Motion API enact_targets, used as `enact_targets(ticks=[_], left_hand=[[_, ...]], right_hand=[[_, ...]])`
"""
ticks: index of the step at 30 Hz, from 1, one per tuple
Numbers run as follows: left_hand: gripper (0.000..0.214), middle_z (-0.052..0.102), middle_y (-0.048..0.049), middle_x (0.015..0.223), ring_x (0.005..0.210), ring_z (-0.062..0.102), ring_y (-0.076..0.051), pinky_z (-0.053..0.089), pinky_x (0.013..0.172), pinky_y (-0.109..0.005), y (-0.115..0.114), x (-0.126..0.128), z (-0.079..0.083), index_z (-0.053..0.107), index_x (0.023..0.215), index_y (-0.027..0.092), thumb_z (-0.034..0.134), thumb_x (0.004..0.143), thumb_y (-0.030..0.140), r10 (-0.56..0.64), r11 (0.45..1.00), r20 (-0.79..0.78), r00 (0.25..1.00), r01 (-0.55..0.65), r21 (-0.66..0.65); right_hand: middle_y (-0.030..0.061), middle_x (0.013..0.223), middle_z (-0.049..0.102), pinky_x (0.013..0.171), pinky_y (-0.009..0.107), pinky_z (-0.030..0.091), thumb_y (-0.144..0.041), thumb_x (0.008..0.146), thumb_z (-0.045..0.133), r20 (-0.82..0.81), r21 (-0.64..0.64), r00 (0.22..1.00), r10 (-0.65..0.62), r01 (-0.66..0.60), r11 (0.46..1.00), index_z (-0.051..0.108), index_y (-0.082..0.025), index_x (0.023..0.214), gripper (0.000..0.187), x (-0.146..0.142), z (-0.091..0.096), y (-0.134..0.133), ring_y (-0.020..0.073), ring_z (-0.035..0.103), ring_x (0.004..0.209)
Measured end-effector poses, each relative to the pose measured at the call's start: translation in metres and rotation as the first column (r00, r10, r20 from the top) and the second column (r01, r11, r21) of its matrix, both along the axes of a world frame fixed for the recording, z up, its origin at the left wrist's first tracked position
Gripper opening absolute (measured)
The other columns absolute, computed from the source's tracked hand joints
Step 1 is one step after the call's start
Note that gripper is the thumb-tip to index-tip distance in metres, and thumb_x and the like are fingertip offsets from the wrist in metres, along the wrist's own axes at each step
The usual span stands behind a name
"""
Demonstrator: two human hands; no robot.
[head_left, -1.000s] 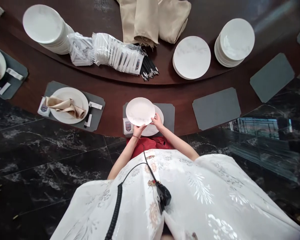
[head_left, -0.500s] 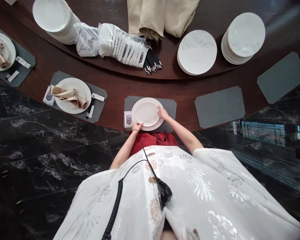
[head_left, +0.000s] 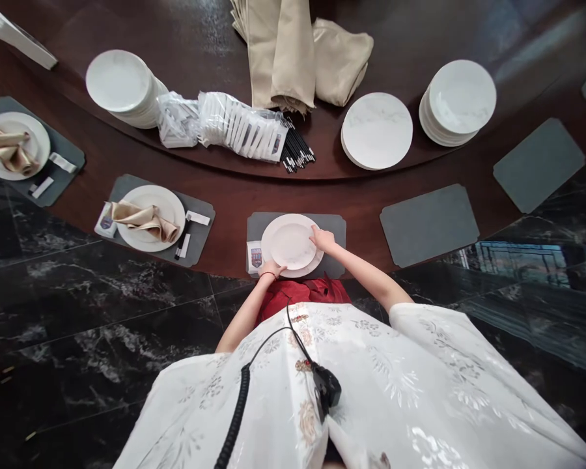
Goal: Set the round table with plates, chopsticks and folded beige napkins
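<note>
A small white plate (head_left: 293, 246) lies on a larger white plate (head_left: 276, 229), on a grey placemat (head_left: 335, 225) right in front of me. My right hand (head_left: 323, 240) grips the small plate's right rim, thumb on top. At the lower left rim my left hand (head_left: 272, 269) holds the same plate, its thumb along the edge and its other fingers partly hidden. Beside the plates, on the mat's left end, lies a white packet with a printed badge (head_left: 254, 255), close to my left hand.
To the left stands a setting with a folded napkin (head_left: 149, 221) on plates. Bare placemats (head_left: 430, 225) lie to the right. On the raised round section are plate stacks (head_left: 377, 130), wrapped packets (head_left: 241, 127), black chopsticks (head_left: 297, 148) and beige cloths (head_left: 293, 58).
The view has tilted, so the table sits lower in the picture. Both hands remain at the small plate's rim, with the left hand's fingers slightly shifted.
</note>
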State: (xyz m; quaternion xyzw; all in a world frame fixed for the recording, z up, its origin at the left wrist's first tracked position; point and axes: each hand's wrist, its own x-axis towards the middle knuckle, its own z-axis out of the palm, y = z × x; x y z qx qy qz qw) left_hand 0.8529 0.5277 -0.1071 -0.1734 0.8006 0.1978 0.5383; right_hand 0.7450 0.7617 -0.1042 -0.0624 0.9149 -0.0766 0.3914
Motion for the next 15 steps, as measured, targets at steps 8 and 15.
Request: enact_targets(ticks=[8, 15], left_hand=[[0.031, 0.074, -0.0042, 0.076, 0.072, 0.071, -0.018, 0.053, 0.073, -0.026, -0.089, -0.167, 0.035, 0.071, 0.087, 0.019, 0.058, 0.087, 0.047, 0.133, 0.972, -0.490, 0.861, -0.018, 0.233], [0.027, 0.071, -0.0101, 0.101, 0.098, 0.067, -0.020, 0.052, 0.094, -0.032, -0.192, -0.477, 0.069, 0.067, 0.103, 0.014, 0.049, 0.094, 0.033, 0.191, 0.978, -0.968, 0.164, -0.115, 0.173]], right_hand=[[0.0161, 0.123, 0.065, 0.088, 0.037, 0.050, -0.029, 0.098, 0.047, -0.261, -0.117, 0.939, -0.226, 0.201, 0.973, 0.043, -0.018, 0.145, 0.048, -0.126, 0.015, 0.012, 0.0286, 0.062, 0.109], [0.0180, 0.130, 0.058, 0.093, 0.040, 0.047, -0.028, 0.096, 0.049, -0.438, -0.158, 0.819, -0.372, 0.337, 0.928, 0.055, -0.014, 0.134, 0.041, -0.257, -0.008, 0.012, 0.0301, 0.054, 0.115]])
